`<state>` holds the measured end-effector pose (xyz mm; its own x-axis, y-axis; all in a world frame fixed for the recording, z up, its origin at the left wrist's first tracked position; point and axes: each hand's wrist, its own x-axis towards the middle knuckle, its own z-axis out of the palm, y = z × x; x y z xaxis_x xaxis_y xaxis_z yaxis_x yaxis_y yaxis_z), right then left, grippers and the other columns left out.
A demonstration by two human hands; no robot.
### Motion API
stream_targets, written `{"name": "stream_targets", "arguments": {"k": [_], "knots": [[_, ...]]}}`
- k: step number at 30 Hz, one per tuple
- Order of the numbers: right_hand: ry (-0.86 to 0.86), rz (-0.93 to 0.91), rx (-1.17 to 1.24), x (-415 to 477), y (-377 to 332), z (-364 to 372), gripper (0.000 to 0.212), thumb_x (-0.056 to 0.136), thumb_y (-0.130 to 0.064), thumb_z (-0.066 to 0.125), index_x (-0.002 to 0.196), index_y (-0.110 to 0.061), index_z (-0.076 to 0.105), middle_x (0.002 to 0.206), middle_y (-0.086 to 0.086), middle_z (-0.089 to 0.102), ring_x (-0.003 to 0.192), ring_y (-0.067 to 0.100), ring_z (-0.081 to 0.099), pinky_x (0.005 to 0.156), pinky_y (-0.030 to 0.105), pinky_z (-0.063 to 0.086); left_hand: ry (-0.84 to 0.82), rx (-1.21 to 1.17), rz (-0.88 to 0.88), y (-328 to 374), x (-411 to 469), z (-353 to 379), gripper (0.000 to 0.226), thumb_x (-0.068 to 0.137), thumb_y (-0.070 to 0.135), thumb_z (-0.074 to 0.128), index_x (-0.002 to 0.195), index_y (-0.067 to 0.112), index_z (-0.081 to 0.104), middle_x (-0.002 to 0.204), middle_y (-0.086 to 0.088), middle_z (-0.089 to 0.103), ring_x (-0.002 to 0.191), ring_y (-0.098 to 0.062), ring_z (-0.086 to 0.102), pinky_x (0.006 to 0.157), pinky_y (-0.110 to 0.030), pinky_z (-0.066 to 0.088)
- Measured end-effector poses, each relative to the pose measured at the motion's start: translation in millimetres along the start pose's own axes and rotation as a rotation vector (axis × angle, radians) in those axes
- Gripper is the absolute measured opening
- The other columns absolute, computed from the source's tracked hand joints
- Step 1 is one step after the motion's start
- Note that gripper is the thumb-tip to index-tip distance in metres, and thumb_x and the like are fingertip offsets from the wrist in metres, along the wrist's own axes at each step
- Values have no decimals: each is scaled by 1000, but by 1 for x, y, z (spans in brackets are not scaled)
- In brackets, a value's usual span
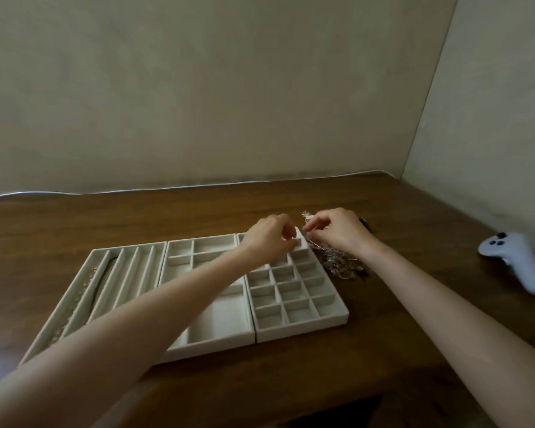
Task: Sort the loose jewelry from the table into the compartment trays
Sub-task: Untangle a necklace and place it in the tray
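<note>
A white cable (198, 186) runs along the back edge of the wooden table (291, 375), under a plain wall. Three pale trays sit side by side, touching, left of centre in the frame. The left tray (127, 247) has long narrow slots, and a beaded necklace (84, 282) lies along its leftmost slot. The middle tray (223, 316) has a few larger compartments and is partly hidden by the left forearm crossing over it. The grid tray (303, 332) is split into many small squares.

The left hand (269, 239) hovers over the far right corner of the grid tray with its fingers (286, 234) curled in towards the thumb; whether they hold anything cannot be told. Just right of it, almost fingertip to fingertip, the right hand (340, 230) has its fingers (314, 228) pinched together on a thin chain (314, 244), which trails down to the right past the tray's corner.

The loose pile (340, 265) of tangled silver and gold pieces lies on the table just beside the right wall of the grid tray, partly under the right wrist. A white controller (516, 261) lies near the right edge of the frame, well apart from the pile
</note>
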<state>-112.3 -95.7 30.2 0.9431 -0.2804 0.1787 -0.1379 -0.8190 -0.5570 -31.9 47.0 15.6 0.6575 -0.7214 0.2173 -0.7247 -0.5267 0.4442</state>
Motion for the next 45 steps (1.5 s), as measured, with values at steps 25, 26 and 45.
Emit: {"name": "stream_targets", "arguments": {"k": [25, 26, 45], "knots": [[-139, 187, -159, 2, 62, -18, 10, 78, -34, 75, 84, -28, 69, 94, -10, 62, 96, 12, 58, 83, 32, 47, 3, 167, -12, 17, 57, 39, 20, 90, 26, 57, 108, 22, 66, 120, -5, 51, 114, -21, 47, 88, -33, 46], [-150, 184, -154, 3, 61, -17, 11, 79, -33, 74, 86, -27, 69, 96, -9, 63, 97, 12, 58, 84, 33, 47, 7, 162, -17, 17, 57, 39, 20, 89, 26, 57, 107, 22, 66, 120, -5, 51, 114, -21, 47, 88, -33, 46], [-45, 37, -168, 30, 51, 3, 22, 85, -29, 68, 107, -25, 67, 119, 1, 62, 89, 15, 61, 73, 31, 45, 155, 66, -90, 11, 56, 27, 18, 90, 16, 53, 103, 18, 65, 116, -5, 51, 112, -22, 48, 80, -31, 45]]}}
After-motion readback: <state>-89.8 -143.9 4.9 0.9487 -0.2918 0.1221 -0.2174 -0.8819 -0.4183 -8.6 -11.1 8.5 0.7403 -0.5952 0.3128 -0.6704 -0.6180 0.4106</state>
